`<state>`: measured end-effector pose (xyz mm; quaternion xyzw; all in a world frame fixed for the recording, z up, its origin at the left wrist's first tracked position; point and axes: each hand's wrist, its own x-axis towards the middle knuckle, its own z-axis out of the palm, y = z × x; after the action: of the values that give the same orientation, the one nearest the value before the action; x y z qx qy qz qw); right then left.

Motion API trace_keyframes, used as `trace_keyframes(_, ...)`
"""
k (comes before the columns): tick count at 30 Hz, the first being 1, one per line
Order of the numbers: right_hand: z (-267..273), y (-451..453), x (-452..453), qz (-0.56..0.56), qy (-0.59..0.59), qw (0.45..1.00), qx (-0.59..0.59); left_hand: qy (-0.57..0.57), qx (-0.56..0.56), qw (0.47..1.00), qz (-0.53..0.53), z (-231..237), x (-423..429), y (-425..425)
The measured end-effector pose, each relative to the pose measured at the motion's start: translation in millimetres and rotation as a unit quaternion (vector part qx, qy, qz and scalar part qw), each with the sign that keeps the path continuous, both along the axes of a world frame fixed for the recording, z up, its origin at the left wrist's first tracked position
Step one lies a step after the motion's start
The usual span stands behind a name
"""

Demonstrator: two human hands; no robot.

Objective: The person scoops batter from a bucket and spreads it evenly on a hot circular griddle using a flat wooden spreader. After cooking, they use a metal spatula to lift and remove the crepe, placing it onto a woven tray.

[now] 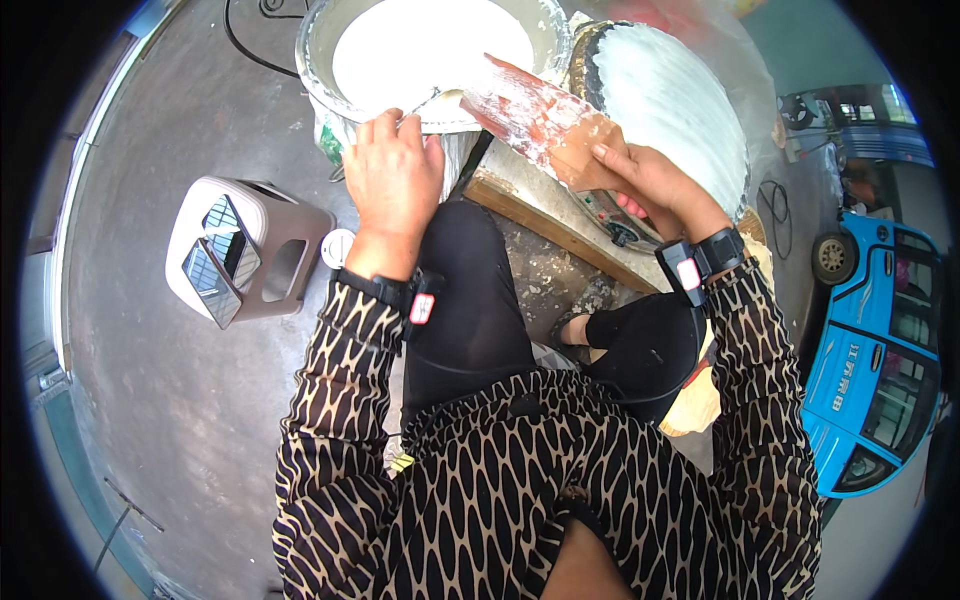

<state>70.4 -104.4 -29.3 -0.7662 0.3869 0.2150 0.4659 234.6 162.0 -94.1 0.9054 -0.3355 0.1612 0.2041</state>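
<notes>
My left hand [394, 165] is at the near rim of a large round tub [309, 64], its fingers curled over a thin metal handle [426, 101] that reaches into the tub. The handle's far end is hard to make out. White batter-like liquid [420, 52] fills much of the tub. In my right hand [652, 176] is a flat, reddish-brown scraper board [536, 116], smeared with white paste. Its far end hangs over the tub's right rim. Just beyond this hand lies a round griddle [589, 71], its top covered by a white layer [675, 97] with curved streaks.
A wooden-edged stand [555, 217] lies between my knees and the griddle. On the left, a stool [281, 225] carries a folding phone-like device [225, 262]. Clear plastic sheeting [739, 52] hangs behind the griddle. A blue van [855, 337] is parked at right; a cable [780, 217] lies nearby.
</notes>
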Motion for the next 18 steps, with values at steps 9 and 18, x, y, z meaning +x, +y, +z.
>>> trace_keyframes(9, 15.5, -41.0, 31.3, -0.021, -0.005, 0.993, -0.120, 0.242, 0.257, 0.935, 0.013, -25.4, 52.6, 12.7)
trace_keyframes(18, -12.5, -35.9, 57.7, -0.051, -0.050, 0.997, -0.027, 0.235, 0.084, 0.965, 0.083, -35.5, 52.7, 31.2)
